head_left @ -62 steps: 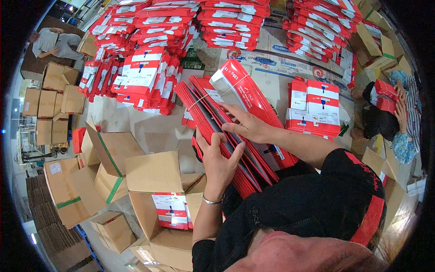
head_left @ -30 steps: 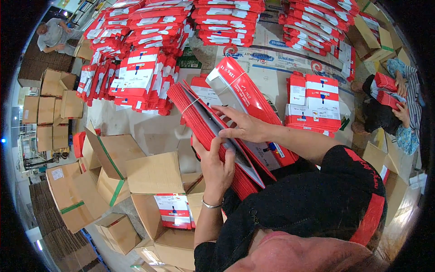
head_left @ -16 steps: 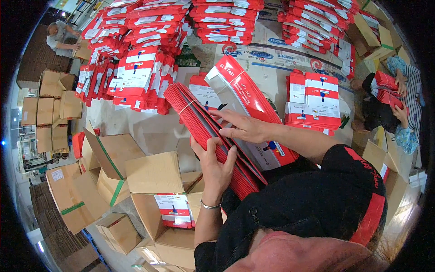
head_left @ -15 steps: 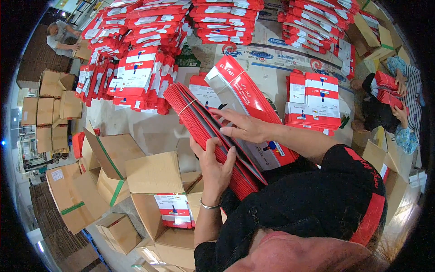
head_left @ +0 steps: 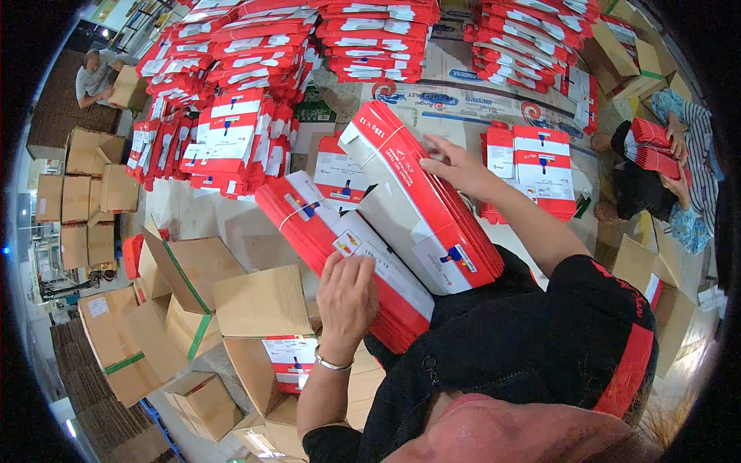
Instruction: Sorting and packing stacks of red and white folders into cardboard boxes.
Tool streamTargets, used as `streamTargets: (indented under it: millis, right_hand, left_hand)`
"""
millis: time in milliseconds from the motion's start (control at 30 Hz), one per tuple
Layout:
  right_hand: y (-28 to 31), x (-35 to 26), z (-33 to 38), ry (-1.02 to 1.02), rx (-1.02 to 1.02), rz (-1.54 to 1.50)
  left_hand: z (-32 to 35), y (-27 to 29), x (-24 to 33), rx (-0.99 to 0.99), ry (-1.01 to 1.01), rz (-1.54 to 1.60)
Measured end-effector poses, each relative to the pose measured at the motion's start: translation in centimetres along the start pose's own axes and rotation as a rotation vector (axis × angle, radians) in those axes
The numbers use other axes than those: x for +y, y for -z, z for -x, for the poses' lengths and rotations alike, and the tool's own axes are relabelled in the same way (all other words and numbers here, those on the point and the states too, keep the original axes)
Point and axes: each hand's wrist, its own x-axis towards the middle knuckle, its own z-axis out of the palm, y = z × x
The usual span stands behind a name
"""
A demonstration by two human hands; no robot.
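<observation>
A thick bundle of flat red-and-white folded cartons [head_left: 363, 262], tied with a band, lies across my lap. My left hand [head_left: 347, 297] rests flat on its near end, fingers together on the white face. A second bundle of the same cartons [head_left: 421, 204] leans on top of the first. My right hand [head_left: 455, 163] grips its far upper edge, arm stretched out over it.
An open brown cardboard box [head_left: 266, 339] with red-and-white cartons inside stands at my lower left, among other brown boxes [head_left: 123, 347]. Stacks of red cartons [head_left: 231, 139] fill the floor ahead. One person [head_left: 656, 162] sits at the right holding cartons, another [head_left: 96, 73] far left.
The bundle that stood on edge between my hands now lies flat. My right hand has lifted a second bundle onto it and moved to its far edge; my left hand now presses the lower bundle.
</observation>
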Motion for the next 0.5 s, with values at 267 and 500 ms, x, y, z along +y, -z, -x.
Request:
streamTargets:
  millis: [267, 500]
  right_hand:
    - [-2.7, -4.3, 0.8, -0.012, -0.291, -0.288]
    - [-4.3, -6.2, 0.5, 0.121, -0.406, -0.247]
  left_hand:
    - [-4.1, -1.9, 0.4, 0.095, 0.293, 0.546]
    - [-5.0, -1.1, -0.6, 0.037, 0.549, 1.117]
